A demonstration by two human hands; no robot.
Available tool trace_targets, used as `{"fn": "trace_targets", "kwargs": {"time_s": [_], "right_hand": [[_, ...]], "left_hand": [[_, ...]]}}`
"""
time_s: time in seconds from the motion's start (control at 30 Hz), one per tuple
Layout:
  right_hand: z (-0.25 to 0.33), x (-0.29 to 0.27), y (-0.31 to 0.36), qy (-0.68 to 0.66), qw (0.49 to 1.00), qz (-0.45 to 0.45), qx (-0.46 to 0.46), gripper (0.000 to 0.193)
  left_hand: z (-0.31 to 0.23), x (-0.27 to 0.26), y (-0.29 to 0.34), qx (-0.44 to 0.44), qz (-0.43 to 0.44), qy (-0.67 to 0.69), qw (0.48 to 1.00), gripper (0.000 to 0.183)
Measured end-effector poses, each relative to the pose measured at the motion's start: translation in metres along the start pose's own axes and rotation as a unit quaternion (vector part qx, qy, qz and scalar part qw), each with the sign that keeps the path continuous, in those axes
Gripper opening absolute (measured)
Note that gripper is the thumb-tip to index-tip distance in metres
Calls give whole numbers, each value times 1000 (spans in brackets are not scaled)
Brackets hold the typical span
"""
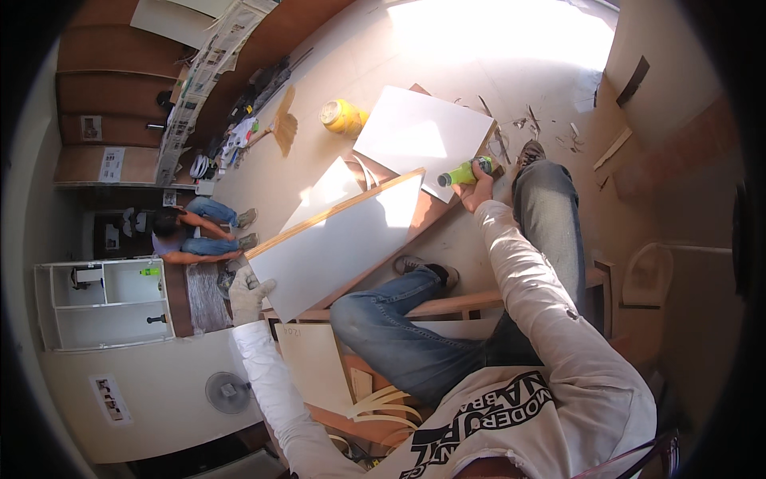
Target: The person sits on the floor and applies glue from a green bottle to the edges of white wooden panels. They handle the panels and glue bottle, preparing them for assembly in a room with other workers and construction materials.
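A white board (343, 243) with a wood-coloured edge slants in front of me, over other boards. At its left end is my left hand (250, 297) in a pale glove, its fingers closed around the board's edge. My right hand (477, 191) is wrapped around a bright green, bottle-shaped thing (460, 173) with a dark end pointing left. It is held just past the board's far right corner; its exact kind is not clear.
Another white board (423, 132) lies farther off beside a yellow tub (341, 117). A broom (285, 124) and scraps (527, 124) are on the floor. At left, another person (195, 231) sits near a white shelf unit (104, 303). Curled strips (387, 403) lie near my knee.
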State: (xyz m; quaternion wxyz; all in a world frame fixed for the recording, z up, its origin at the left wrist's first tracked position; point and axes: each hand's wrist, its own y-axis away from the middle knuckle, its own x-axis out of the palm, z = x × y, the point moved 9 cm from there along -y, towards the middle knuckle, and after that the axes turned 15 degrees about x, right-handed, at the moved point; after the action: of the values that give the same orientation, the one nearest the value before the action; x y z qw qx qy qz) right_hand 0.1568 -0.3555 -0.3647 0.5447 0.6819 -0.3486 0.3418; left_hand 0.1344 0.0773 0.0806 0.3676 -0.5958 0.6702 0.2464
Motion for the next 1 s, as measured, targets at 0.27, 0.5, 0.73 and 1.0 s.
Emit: {"fn": "trace_targets", "kwargs": {"time_s": [0.27,0.5,0.73,1.0], "right_hand": [[-44,17,6,53,994,49,83,40],[-37,3,2,42,994,47,91,40],[-17,-7,-19,13,995,72,72,43],[-18,-9,-13,35,996,51,61,43]], "left_hand": [[-38,-16,-30,9,10,-58,998,75],[-53,-18,-32,-36,176,-278,944,87],[-84,14,-52,28,290,-515,806,81],[-99,24,-22,91,266,-489,826,80]]}}
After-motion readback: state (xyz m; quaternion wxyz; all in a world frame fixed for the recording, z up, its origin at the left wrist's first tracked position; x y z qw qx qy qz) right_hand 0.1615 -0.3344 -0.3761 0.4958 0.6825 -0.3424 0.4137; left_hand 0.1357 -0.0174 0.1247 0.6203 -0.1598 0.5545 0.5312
